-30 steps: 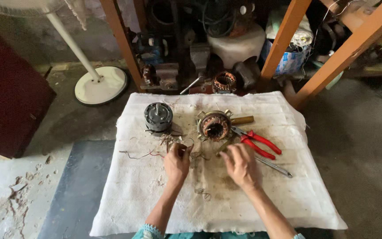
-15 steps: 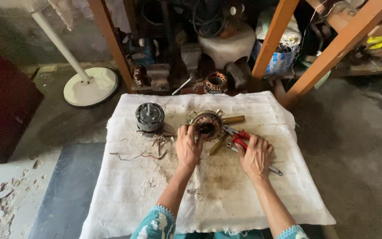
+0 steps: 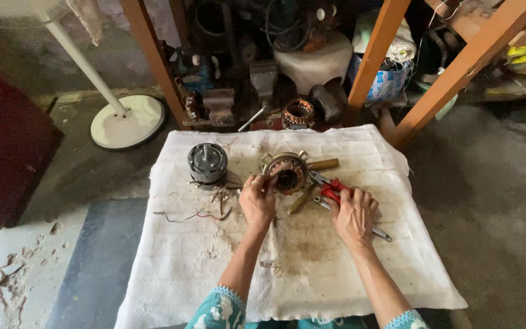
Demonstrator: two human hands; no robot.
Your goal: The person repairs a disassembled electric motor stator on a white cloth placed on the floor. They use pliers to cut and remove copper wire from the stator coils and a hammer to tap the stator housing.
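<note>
— Where's that round copper-wound motor stator (image 3: 287, 172)?
— On the stained white cloth (image 3: 214, 268), just beside the grey motor housing (image 3: 207, 163). The left hand (image 3: 257, 201) touches its rim, fingers curled.
— And the other?
— The right hand (image 3: 353, 213) lies over the red-handled pliers (image 3: 333, 189); whether it's clamped, I can't tell.

The white cloth (image 3: 202, 268) is coarse, matt and stained brown at its middle. On it, the stator (image 3: 287, 172) shows dull metal with coppery windings. Left of the stator, the motor (image 3: 207, 162) is grey matt metal. Right of the stator, the pliers (image 3: 336, 190) have glossy red plastic grips. Behind the stator, the frame posts (image 3: 374, 58) are painted orange wood, and the floor (image 3: 494, 201) looks like rough concrete.
</note>
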